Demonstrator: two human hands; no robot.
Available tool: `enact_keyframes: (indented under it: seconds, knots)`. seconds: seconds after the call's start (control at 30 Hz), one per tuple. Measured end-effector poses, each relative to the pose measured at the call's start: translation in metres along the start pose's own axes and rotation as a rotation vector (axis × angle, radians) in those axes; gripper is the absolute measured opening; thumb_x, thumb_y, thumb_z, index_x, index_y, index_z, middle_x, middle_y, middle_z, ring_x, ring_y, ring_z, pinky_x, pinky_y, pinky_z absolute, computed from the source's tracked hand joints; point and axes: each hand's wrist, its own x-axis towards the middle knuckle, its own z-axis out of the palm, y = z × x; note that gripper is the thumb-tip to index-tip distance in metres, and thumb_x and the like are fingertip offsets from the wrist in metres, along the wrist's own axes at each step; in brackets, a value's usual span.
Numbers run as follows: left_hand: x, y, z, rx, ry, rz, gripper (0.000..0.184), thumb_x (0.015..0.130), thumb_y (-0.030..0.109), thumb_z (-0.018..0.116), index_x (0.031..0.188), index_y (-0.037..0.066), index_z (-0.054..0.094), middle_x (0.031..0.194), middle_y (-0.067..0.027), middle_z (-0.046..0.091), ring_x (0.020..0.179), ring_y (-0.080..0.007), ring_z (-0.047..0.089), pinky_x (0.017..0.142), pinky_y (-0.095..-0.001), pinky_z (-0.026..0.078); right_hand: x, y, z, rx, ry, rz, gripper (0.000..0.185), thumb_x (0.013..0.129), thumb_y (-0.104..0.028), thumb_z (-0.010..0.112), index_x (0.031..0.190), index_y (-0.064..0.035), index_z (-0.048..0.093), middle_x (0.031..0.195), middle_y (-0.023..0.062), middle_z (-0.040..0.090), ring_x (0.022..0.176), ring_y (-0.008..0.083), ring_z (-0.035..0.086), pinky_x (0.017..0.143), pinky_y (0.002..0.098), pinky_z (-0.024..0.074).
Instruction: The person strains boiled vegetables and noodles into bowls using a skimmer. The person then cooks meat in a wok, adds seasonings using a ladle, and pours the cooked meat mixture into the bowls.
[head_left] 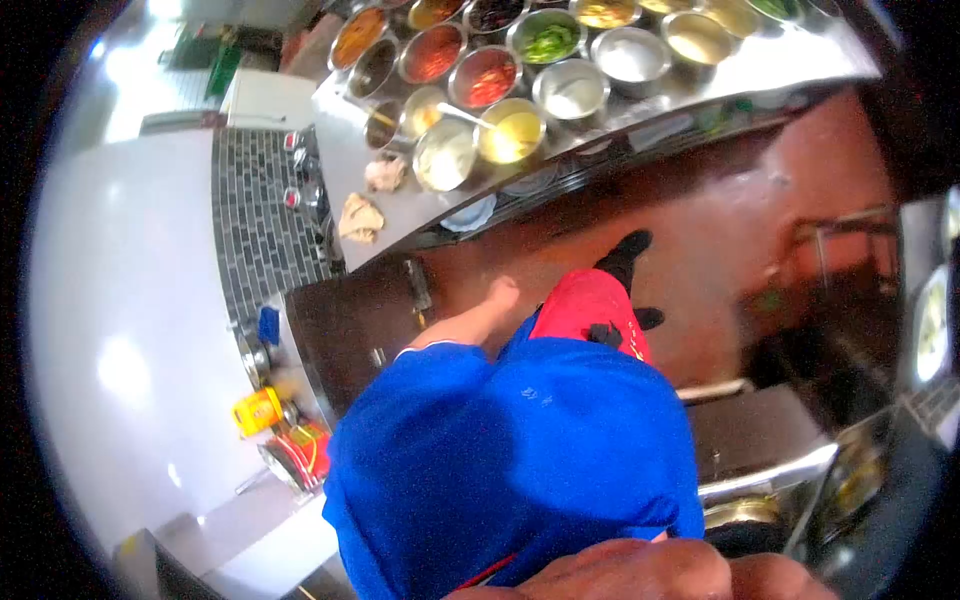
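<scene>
My left hand [504,294] hangs beside my body at the end of a bare forearm, over the red-brown floor. It is small and blurred, so its fingers cannot be made out, and nothing is seen in it. Very close to the camera, at the bottom edge, are the bent knuckles of what appears to be my right hand [650,574]. Its fingertips are cut off by the frame, and anything it holds is hidden. Between the hands is my blue shirt [510,450], with a red apron or garment [590,310] below it.
Ahead, a steel counter [410,215] carries several metal bowls, including one of chopped greens [550,42] and one of yellow liquid [510,135]. Two pale lumps [361,218] lie near its corner. To the left stand a yellow container [257,411] and a red packet [306,452].
</scene>
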Motion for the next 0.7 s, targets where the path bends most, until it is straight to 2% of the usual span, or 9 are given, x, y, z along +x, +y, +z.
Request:
enact_keyframes:
  seconds: [0.03,0.17,0.23,0.3,0.43,0.53,0.6,0.63,0.7]
  knots:
    - [-0.020,-0.002,-0.026,-0.149,0.171,-0.044,0.012,0.075,0.010,0.059,0.084,0.006,0.065,0.092,-0.0199,0.066,0.088,-0.0360,0.063,0.079,-0.0447,0.050,0.004,-0.015,0.000,0.008,-0.025,-0.031,0.039,0.092,-0.034,0.052,0.106,0.0022,0.048,0.098,0.0226,0.057,0.079,0.0379,0.060,0.065,0.0483,0.0505]
    - [0.016,-0.040,-0.145,-0.090,0.687,0.129,0.018,0.075,0.006,0.058,0.091,0.003,0.063,0.088,-0.0196,0.063,0.086,-0.0349,0.060,0.081,-0.0423,0.048,-0.001,-0.061,0.011,0.008,-0.108,-0.098,0.036,0.092,-0.033,0.051,0.104,0.0011,0.049,0.096,0.0216,0.057,0.078,0.0367,0.060,0.063,0.0482,0.0501]
    - [0.033,-0.029,-0.217,-0.187,0.833,-0.018,0.020,0.076,0.007,0.058,0.094,0.002,0.062,0.086,-0.0195,0.062,0.085,-0.0351,0.060,0.080,-0.0433,0.048,-0.013,-0.077,0.021,0.007,-0.141,-0.098,0.035,0.092,-0.032,0.050,0.103,0.0006,0.049,0.096,0.0212,0.057,0.077,0.0361,0.060,0.062,0.0482,0.0498]
    - [0.123,-0.096,-0.258,-0.348,0.897,0.161,0.025,0.076,0.007,0.058,0.100,0.002,0.060,0.093,-0.0210,0.061,0.092,-0.0364,0.058,0.083,-0.0447,0.046,-0.025,-0.085,0.030,0.009,-0.162,-0.078,0.033,0.092,-0.032,0.050,0.102,0.0000,0.049,0.095,0.0207,0.057,0.077,0.0355,0.060,0.061,0.0481,0.0496]
    - [0.142,-0.025,-0.350,-0.248,0.994,0.018,0.038,0.081,0.027,0.061,0.111,0.003,0.058,0.110,-0.0225,0.057,0.109,-0.0389,0.052,0.095,-0.0448,0.041,-0.056,-0.080,0.045,-0.002,-0.195,0.003,0.031,0.092,-0.031,0.049,0.100,-0.0011,0.050,0.093,0.0197,0.058,0.076,0.0343,0.061,0.059,0.0481,0.0491]
    - [0.248,-0.057,-0.345,0.177,1.035,0.175,0.043,0.082,0.036,0.061,0.112,0.004,0.060,0.110,-0.0214,0.059,0.108,-0.0390,0.053,0.096,-0.0460,0.041,-0.081,-0.065,0.051,0.029,-0.207,0.101,0.029,0.092,-0.030,0.049,0.099,-0.0019,0.050,0.092,0.0190,0.058,0.075,0.0334,0.061,0.058,0.0480,0.0488]
    - [0.267,-0.061,-0.342,0.448,0.580,0.106,0.041,0.080,0.035,0.062,0.109,0.006,0.063,0.110,-0.0198,0.061,0.106,-0.0391,0.054,0.094,-0.0476,0.041,-0.106,-0.038,0.048,0.093,-0.198,0.202,0.028,0.092,-0.030,0.048,0.098,-0.0024,0.050,0.092,0.0185,0.058,0.074,0.0328,0.061,0.057,0.0480,0.0486]
    - [0.201,-0.035,-0.336,0.317,0.731,0.368,0.034,0.079,0.032,0.062,0.102,0.006,0.065,0.105,-0.0191,0.063,0.100,-0.0387,0.056,0.088,-0.0494,0.043,-0.124,-0.015,0.045,0.145,-0.180,0.273,0.027,0.092,-0.029,0.048,0.097,-0.0027,0.050,0.091,0.0183,0.058,0.074,0.0325,0.061,0.056,0.0479,0.0485]
    - [0.136,-0.012,-0.314,0.353,0.424,0.241,0.024,0.081,0.024,0.060,0.092,0.003,0.067,0.098,-0.0208,0.063,0.087,-0.0388,0.059,0.076,-0.0495,0.047,-0.166,0.031,0.050,0.288,-0.150,0.437,0.026,0.092,-0.029,0.048,0.096,-0.0033,0.051,0.090,0.0178,0.058,0.073,0.0319,0.061,0.055,0.0479,0.0482]
